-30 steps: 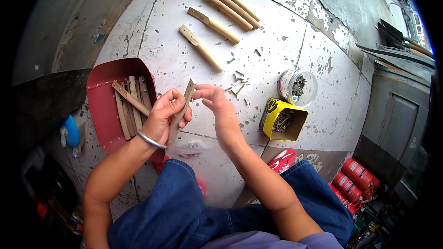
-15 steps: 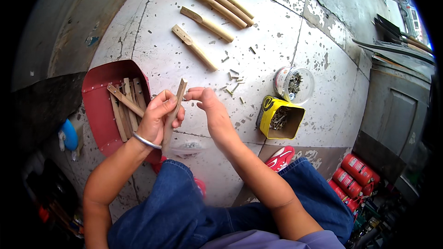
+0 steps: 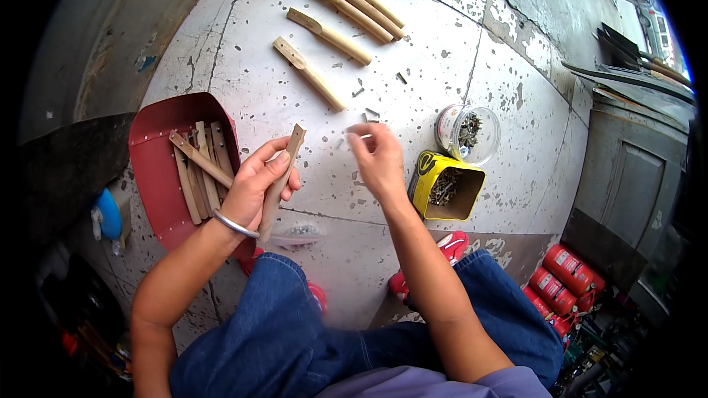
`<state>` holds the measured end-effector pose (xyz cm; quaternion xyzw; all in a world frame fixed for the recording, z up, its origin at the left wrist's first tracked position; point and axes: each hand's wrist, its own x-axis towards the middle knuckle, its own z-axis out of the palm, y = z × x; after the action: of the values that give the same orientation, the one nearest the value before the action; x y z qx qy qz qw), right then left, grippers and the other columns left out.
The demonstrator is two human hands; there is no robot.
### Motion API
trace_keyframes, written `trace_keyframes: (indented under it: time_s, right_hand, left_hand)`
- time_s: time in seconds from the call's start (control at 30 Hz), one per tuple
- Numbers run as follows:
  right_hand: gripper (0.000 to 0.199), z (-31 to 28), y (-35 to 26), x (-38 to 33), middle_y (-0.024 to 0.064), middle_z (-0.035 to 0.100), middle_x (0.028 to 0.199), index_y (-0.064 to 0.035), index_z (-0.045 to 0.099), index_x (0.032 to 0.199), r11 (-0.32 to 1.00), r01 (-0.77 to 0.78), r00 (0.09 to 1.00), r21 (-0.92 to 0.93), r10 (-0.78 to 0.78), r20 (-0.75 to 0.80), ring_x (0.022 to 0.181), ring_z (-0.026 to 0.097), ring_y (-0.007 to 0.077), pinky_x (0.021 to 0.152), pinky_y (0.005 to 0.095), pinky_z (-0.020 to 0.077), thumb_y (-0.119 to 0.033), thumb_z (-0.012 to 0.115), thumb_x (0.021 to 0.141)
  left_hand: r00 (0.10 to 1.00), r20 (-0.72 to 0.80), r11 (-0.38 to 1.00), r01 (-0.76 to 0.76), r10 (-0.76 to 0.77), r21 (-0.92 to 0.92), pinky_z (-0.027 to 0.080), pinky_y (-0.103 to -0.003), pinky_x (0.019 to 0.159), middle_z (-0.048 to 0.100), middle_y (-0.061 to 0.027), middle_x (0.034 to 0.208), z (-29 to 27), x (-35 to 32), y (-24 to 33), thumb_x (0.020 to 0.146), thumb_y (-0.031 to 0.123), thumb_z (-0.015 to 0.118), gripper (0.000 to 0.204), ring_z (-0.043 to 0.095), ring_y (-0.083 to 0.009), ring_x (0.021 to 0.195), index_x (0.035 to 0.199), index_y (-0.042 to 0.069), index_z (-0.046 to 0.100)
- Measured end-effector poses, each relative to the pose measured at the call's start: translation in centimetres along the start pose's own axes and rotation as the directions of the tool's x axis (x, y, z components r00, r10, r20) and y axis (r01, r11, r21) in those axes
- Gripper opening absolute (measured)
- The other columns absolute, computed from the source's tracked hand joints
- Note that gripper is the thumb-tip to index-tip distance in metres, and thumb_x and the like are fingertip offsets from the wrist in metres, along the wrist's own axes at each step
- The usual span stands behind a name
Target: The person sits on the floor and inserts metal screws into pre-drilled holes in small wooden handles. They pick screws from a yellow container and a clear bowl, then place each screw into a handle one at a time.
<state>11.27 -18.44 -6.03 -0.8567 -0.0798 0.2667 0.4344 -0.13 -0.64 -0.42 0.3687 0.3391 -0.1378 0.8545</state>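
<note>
With the left hand (image 3: 254, 180) gripping the stick (image 3: 280, 177) upright, the right hand (image 3: 377, 158), pinching a small nail (image 3: 361, 135), should be steadied before seating it

A stick (image 3: 279, 180) is held in the left hand (image 3: 254, 184), right of the tray (image 3: 158, 169), in which more sticks (image 3: 198, 173) are laid. The right hand (image 3: 377, 158) is raised just right of it. Four sticks (image 3: 339, 26) are laid farther back on the floor (image 3: 442, 51). A jar (image 3: 466, 133) and a box (image 3: 446, 186) are set to the right.
</note>
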Motion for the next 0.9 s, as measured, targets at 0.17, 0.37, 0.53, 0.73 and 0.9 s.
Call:
trace_keyframes:
  time_s: [0.17, 0.37, 0.53, 0.73, 0.9]
  right_hand:
    - [0.01, -2.3, 4.9, 2.5, 0.0106, 0.061, 0.089, -0.0059, 0.064, 0.091, 0.94, 0.044, 0.95, -0.338, -0.144, -0.277, 0.076, 0.062, 0.0269, 0.066, 0.0366, 0.0487, -0.012, 0.065, 0.083]
    - [0.01, -2.0, 4.7, 2.8, 0.0094, 0.061, 0.083, -0.0066, 0.066, 0.083, 0.889, 0.099, 0.948, -0.447, -0.222, -0.23, 0.07, 0.062, 0.0293, 0.063, 0.0386, 0.049, -0.016, 0.068, 0.08]
    - [0.01, -2.1, 4.7, 2.6, 0.0097, 0.061, 0.084, -0.0066, 0.066, 0.08, 0.853, 0.168, 0.936, -0.494, -0.296, -0.192, 0.071, 0.062, 0.03, 0.062, 0.0396, 0.0489, -0.016, 0.069, 0.078]
    - [0.011, -2.4, 4.5, 2.0, 0.0094, 0.06, 0.085, -0.0091, 0.066, 0.086, 0.797, 0.168, 0.941, -0.58, -0.304, -0.146, 0.072, 0.06, 0.0305, 0.064, 0.0405, 0.0478, -0.014, 0.069, 0.076]
    - [0.015, 0.2, 2.3, 0.2, 0.0031, 0.058, 0.083, -0.0116, 0.066, 0.086, 0.733, 0.463, 0.853, -0.499, -0.522, 0.024, 0.079, 0.058, 0.0224, 0.072, 0.0351, 0.0448, -0.01, 0.072, 0.072]
  left_hand:
    - [0.999, 0.027, 0.999, 0.026, -0.027, 0.042, 0.046, -0.022, 0.064, 0.058, -0.0039, 0.081, 0.7, 0.1, 0.0, 0.098, 0.024, 0.05, 0.036, 0.054, -0.0084, 0.069, 0.126, 0.002, 0.049]
    - [0.999, -0.025, 0.993, -0.044, 0.047, 0.109, 0.051, -0.027, 0.07, 0.058, -0.0078, 0.092, 0.8, 0.0, -0.3, 0.098, 0.02, 0.05, 0.046, 0.057, -0.0113, 0.077, 0.137, 0.0, 0.038]
    - [1.0, -0.018, 1.0, 0.007, -0.007, 0.023, 0.049, -0.027, 0.071, 0.056, -0.0066, 0.091, 0.8, -0.1, 0.1, 0.098, 0.021, 0.046, 0.043, 0.056, -0.0115, 0.078, 0.135, 0.0, 0.04]
    - [0.998, 0.049, 0.998, 0.034, -0.031, -0.059, 0.047, -0.027, 0.069, 0.056, -0.005, 0.087, 0.7, -0.4, 0.4, 0.1, 0.025, 0.042, 0.04, 0.053, -0.0116, 0.075, 0.131, -0.001, 0.043]
    - [0.993, 0.1, 0.988, 0.083, -0.07, -0.13, 0.044, -0.024, 0.065, 0.056, -0.0039, 0.085, 0.4, -0.6, 0.4, 0.101, 0.025, 0.04, 0.039, 0.05, -0.0094, 0.071, 0.13, -0.002, 0.045]
